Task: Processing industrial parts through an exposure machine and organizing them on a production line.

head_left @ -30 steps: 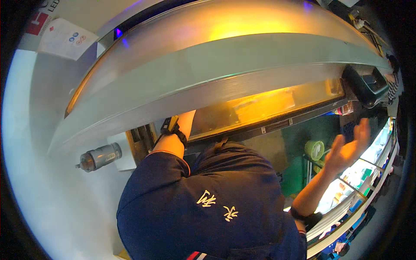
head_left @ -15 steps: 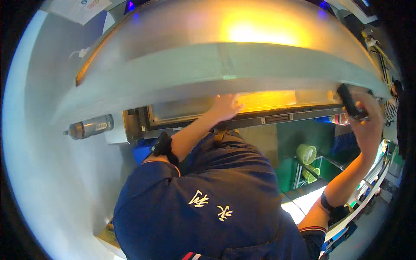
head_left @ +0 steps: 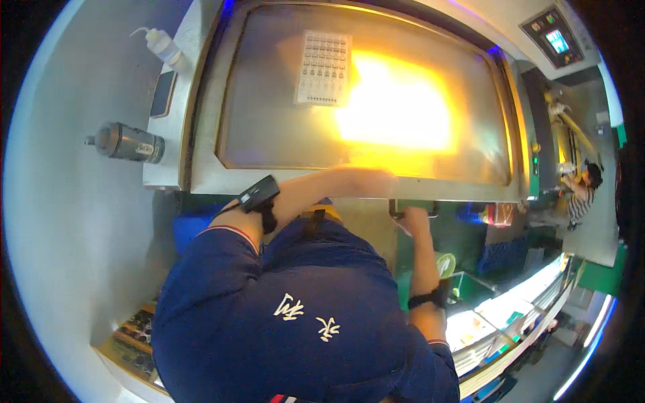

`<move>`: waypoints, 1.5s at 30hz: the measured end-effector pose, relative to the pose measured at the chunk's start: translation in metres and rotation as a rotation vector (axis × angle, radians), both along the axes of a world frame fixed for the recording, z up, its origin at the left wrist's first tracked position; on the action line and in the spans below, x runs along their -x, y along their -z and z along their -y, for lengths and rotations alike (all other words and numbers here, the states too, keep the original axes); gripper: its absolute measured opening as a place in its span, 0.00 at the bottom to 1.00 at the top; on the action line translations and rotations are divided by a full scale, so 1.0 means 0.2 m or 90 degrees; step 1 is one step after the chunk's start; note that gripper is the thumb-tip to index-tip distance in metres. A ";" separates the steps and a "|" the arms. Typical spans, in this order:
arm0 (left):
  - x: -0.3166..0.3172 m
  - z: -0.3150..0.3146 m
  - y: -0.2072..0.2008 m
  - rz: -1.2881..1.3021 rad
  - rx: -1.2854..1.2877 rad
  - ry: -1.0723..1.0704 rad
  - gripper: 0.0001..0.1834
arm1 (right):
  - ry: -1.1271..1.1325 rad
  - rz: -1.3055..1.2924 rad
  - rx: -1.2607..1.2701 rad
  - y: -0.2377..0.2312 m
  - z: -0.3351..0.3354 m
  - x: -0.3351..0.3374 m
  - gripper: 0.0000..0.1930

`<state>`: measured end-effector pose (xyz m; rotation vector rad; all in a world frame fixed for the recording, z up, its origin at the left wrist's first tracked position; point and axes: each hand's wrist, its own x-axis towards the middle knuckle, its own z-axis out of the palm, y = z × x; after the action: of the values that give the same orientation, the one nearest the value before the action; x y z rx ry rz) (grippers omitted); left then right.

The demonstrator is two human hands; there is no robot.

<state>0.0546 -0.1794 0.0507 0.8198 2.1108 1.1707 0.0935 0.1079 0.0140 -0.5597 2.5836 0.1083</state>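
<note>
My right hand [head_left: 416, 219] is closed round a dark U-shaped handle [head_left: 394, 209] on the front edge of a large framed machine bed [head_left: 275, 138]. A black band circles that forearm. My left hand [head_left: 369, 180] reaches across the bed's pale front rim; motion and yellow glare smear its fingers. A black device is strapped to the left forearm. Farther back on the bed lies a pale rectangular sheet [head_left: 324, 67] with rows of small dark marks. Bright yellow light washes over the bed just right of it.
On the left ledge are a white squeeze bottle [head_left: 162, 47], a dark phone-like slab [head_left: 163, 94] and a grey drinking bottle [head_left: 131, 143]. A control panel [head_left: 554, 39] with a lit screen is at the back right. Another person [head_left: 582, 195] is farther right, beyond a lit table [head_left: 474, 327].
The broad panel that hung blurred across the view is no longer raised, and the framed bed with its sheet shows. My right hand has come from the far right in to the front handle.
</note>
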 end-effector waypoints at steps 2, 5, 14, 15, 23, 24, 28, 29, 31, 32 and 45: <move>0.07 0.14 0.23 -0.201 0.266 -0.251 0.32 | -0.012 -0.005 -0.004 0.09 0.01 -0.03 0.22; 0.04 0.40 0.35 -0.276 0.445 -0.313 0.34 | -0.002 0.006 0.047 0.19 -0.03 -0.03 0.23; 0.02 0.48 0.60 -0.451 0.385 -0.374 0.37 | -0.012 0.024 0.014 0.12 -0.02 -0.01 0.14; 0.02 0.48 0.60 -0.447 0.377 -0.378 0.37 | -0.013 0.028 0.013 0.11 -0.03 -0.02 0.14; 0.05 0.49 0.55 -0.434 0.436 -0.355 0.38 | 0.155 -0.040 0.530 0.01 -0.26 -0.24 0.12; 0.04 0.47 0.55 -0.437 0.458 -0.342 0.38 | 0.148 -0.037 0.534 0.03 -0.33 -0.28 0.12; 0.04 0.41 0.53 -0.389 0.498 -0.325 0.42 | 0.163 0.064 0.471 0.08 -0.49 -0.32 0.11; 0.06 0.37 0.51 -0.326 0.532 -0.342 0.47 | 0.202 0.112 0.482 0.09 -0.53 -0.30 0.13; 0.10 0.25 0.49 -0.258 0.575 -0.355 0.52 | 0.241 0.169 0.500 0.14 -0.62 -0.27 0.14; 0.14 0.16 0.46 -0.127 0.605 -0.383 0.59 | 0.280 0.215 0.450 0.21 -0.68 -0.23 0.18; 0.31 -0.13 0.45 0.052 0.657 -0.455 0.80 | 0.198 -0.059 0.198 1.07 -0.88 0.56 0.20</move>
<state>-0.0065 -0.1541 -0.0389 -0.4690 2.5465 0.2225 -0.0189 0.2835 -0.1999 -0.2561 2.7602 -0.3851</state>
